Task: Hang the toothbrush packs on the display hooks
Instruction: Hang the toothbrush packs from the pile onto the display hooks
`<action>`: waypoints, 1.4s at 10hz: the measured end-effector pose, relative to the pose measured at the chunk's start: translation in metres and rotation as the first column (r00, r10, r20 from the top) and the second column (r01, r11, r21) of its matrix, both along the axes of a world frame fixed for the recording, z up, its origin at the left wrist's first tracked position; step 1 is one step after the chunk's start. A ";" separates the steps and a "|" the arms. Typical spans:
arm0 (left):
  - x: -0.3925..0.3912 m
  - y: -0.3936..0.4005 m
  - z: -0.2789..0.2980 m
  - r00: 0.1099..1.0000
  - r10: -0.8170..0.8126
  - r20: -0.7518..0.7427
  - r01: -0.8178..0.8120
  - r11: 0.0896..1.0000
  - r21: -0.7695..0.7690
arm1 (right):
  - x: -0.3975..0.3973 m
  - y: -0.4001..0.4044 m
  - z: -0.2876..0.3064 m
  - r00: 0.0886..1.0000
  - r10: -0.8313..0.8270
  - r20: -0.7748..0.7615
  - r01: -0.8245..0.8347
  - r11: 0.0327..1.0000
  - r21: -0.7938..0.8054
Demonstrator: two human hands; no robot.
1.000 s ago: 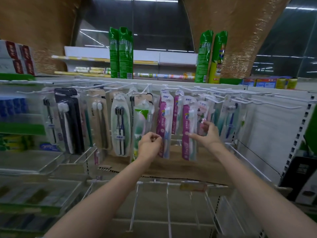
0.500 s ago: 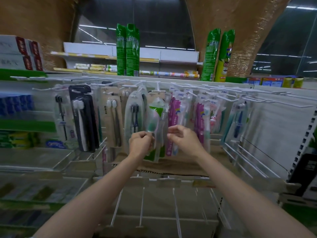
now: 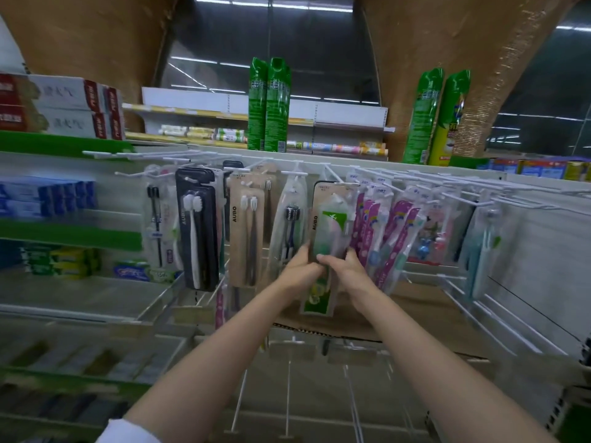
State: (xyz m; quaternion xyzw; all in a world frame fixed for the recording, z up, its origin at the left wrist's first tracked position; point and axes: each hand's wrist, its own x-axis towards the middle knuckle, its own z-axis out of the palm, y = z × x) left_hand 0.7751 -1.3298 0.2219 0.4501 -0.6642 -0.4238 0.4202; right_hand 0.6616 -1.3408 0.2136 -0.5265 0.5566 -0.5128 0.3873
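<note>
A shop aisle is seen, with a white pegboard panel bearing white wire display hooks; at 12 o'clock green spray cans stand; centrally, a beige-and-green carded toothbrush pack is gripped by left hand and right hand, between hanging purple toothbrush packs and clear ones.

green spray cans; toothpaste boxes

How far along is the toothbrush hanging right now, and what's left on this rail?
Done: most of the rail is stocked, from the black packs to the purple packs.
In hand: the left hand and right hand both hold the green-and-tan pack at mid-rail; whether its top is over a hook cannot be told.
Left: seating that pack. The white hooks to the right stand mostly bare.
</note>
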 end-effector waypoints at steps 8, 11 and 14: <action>0.118 0.010 0.084 0.618 0.461 0.637 -0.087 0.845 -0.527 | 0.030 0.015 -0.026 0.957 0.009 -0.289 -0.017 1.000 -0.024; 0.122 0.001 0.082 0.635 0.414 0.652 -0.068 0.871 -0.487 | 0.038 -0.041 -0.003 0.940 -0.331 -0.080 0.331 0.943 -0.012; 0.121 -0.009 0.069 0.698 0.328 0.636 -0.066 0.914 -0.400 | 0.033 -0.082 -0.020 0.966 -0.237 0.105 0.244 0.968 -0.059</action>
